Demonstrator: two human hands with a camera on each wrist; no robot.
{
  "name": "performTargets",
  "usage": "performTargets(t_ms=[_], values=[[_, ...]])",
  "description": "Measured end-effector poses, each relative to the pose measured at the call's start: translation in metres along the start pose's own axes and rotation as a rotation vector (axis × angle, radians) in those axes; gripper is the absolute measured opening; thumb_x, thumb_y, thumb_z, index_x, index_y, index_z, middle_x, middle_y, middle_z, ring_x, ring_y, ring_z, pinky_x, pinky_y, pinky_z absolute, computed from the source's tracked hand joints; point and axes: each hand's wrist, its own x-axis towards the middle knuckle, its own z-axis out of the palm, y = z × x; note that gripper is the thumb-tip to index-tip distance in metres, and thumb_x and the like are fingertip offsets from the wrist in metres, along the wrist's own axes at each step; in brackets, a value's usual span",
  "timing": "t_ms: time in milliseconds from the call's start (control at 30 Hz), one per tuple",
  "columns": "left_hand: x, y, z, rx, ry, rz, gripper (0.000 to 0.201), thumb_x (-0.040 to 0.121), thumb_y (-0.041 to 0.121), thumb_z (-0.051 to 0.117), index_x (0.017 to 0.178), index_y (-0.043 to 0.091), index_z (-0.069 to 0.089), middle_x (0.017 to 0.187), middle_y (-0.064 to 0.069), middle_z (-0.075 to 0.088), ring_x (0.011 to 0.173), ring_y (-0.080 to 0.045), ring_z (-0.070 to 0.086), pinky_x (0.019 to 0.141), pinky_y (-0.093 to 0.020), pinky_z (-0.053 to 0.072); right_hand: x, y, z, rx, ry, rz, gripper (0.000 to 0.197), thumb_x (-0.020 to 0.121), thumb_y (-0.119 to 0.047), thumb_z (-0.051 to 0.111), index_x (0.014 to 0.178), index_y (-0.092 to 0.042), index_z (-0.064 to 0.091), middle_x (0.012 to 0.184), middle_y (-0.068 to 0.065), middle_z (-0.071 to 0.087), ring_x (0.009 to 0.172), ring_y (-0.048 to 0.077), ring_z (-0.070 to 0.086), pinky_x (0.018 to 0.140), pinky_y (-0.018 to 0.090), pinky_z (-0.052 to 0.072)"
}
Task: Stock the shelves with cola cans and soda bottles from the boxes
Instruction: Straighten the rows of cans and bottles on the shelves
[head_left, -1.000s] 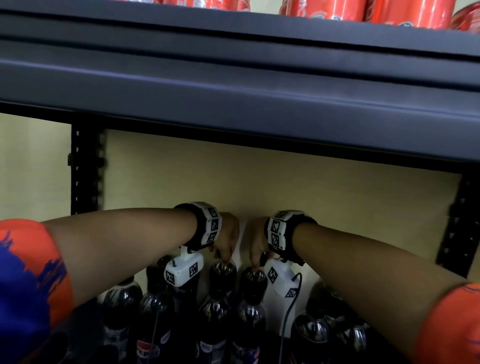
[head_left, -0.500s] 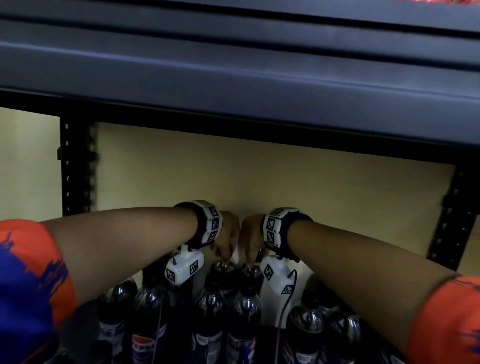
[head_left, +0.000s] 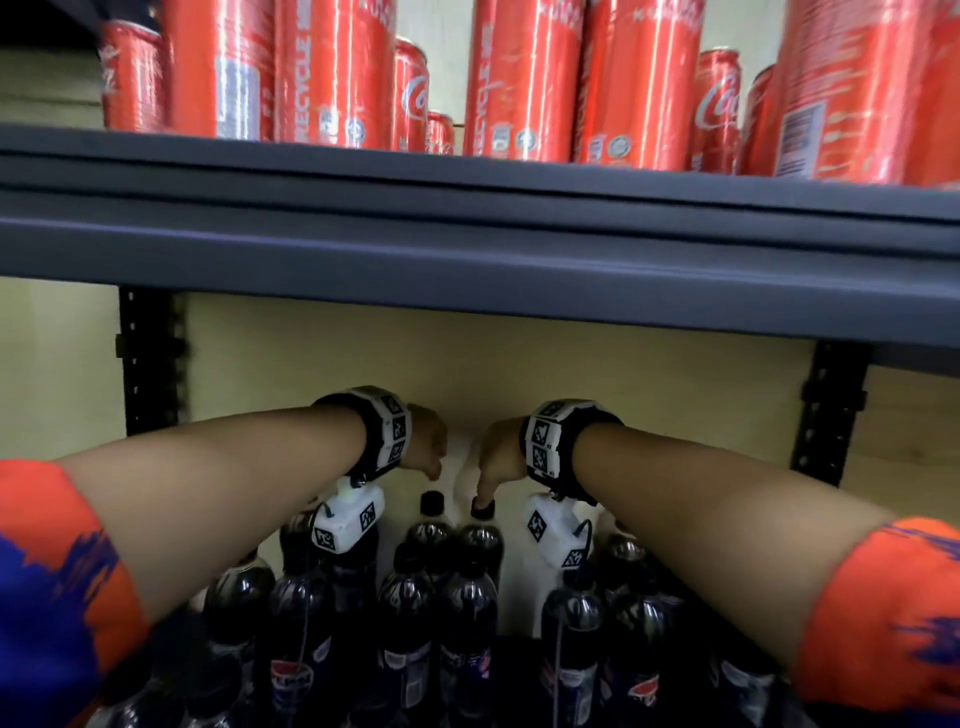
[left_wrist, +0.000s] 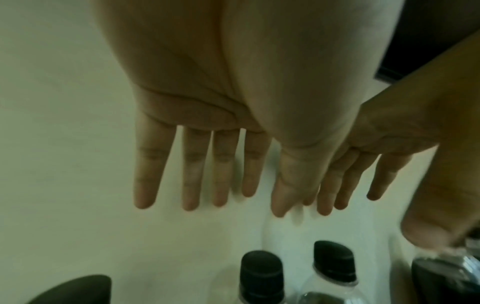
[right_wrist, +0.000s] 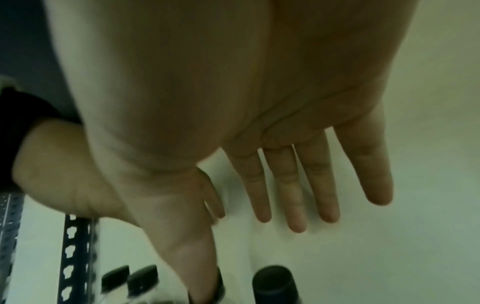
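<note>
Dark soda bottles with black caps stand in rows on the lower shelf. My left hand (head_left: 434, 452) hovers just above the cap of one back-row bottle (head_left: 432, 525), fingers (left_wrist: 192, 185) straight and spread, holding nothing. My right hand (head_left: 493, 462) is beside it with its fingers (right_wrist: 288, 195) straight. Its thumb tip rests on the cap of the neighbouring bottle (head_left: 482, 540), also seen at the bottom edge of the right wrist view as a black cap (right_wrist: 219, 288). Two more capped bottles (left_wrist: 261, 273) stand below my left palm.
Red cola cans (head_left: 519, 78) fill the upper shelf, whose dark front edge (head_left: 467, 249) hangs low over my arms. Black perforated posts (head_left: 150, 364) (head_left: 831, 410) frame the bay. A beige back wall (head_left: 571, 374) is close behind the hands.
Both hands held bottle tops before; now the fingers have straightened and let go, the left lifted clear, the right thumb still on a cap. The head view has tilted up to the cans.
</note>
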Motion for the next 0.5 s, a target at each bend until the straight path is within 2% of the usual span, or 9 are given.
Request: performTargets(t_ms=[67,133,233,333,433,500], values=[[-0.014,0.005,-0.008,0.036,0.006,-0.025,0.061,0.098,0.044,0.059,0.150,0.016,0.045,0.155,-0.001,0.042,0.138,-0.022,0.045,0.110,-0.031,0.040,-0.017,0.003,-0.004,0.049,0.050,0.023,0.080,0.069,-0.057,0.083,0.134,-0.014,0.060,0.132,0.004,0.061,0.104,0.027,0.060,0.086,0.037,0.052],[-0.027,0.010,-0.017,0.064,0.007,-0.044,0.057,0.098,0.046,0.057,0.145,0.014,0.050,0.152,-0.005,0.047,0.135,-0.025,0.048,0.108,-0.033,0.041,-0.031,0.009,-0.006,0.060,0.081,0.054,0.081,0.075,-0.057,0.079,0.138,-0.012,0.056,0.134,0.006,0.059,0.109,0.028,0.059,0.092,0.039,0.052],[-0.051,0.020,-0.032,0.085,0.027,-0.059,0.056,0.098,0.047,0.057,0.143,0.013,0.053,0.149,-0.006,0.049,0.134,-0.026,0.049,0.106,-0.033,0.042,-0.054,0.014,-0.009,0.005,0.126,0.073,0.077,0.080,-0.062,0.072,0.133,-0.009,0.058,0.121,0.006,0.062,0.104,0.027,0.061,0.095,0.041,0.053],[-0.072,0.029,-0.044,0.099,0.042,-0.086,0.060,0.098,0.049,0.058,0.145,0.014,0.050,0.151,-0.006,0.047,0.136,-0.026,0.047,0.108,-0.034,0.042,-0.080,0.020,-0.014,-0.039,0.158,0.084,0.077,0.077,-0.070,0.068,0.127,-0.012,0.061,0.123,0.005,0.065,0.100,0.026,0.063,0.095,0.041,0.053],[-0.090,0.044,-0.053,0.107,0.037,-0.095,0.061,0.096,0.051,0.058,0.144,0.013,0.051,0.151,-0.006,0.048,0.135,-0.027,0.048,0.109,-0.035,0.042,-0.104,0.027,-0.017,-0.088,0.200,0.104,0.091,0.063,-0.081,0.063,0.129,-0.019,0.062,0.128,0.003,0.065,0.107,0.027,0.064,0.094,0.045,0.054],[-0.100,0.056,-0.057,0.105,0.033,-0.091,0.062,0.095,0.052,0.059,0.143,0.013,0.052,0.149,-0.006,0.049,0.133,-0.027,0.050,0.108,-0.036,0.043,-0.119,0.034,-0.016,-0.093,0.206,0.124,0.092,0.064,-0.081,0.062,0.133,-0.020,0.059,0.134,0.002,0.062,0.113,0.028,0.062,0.097,0.045,0.052]])
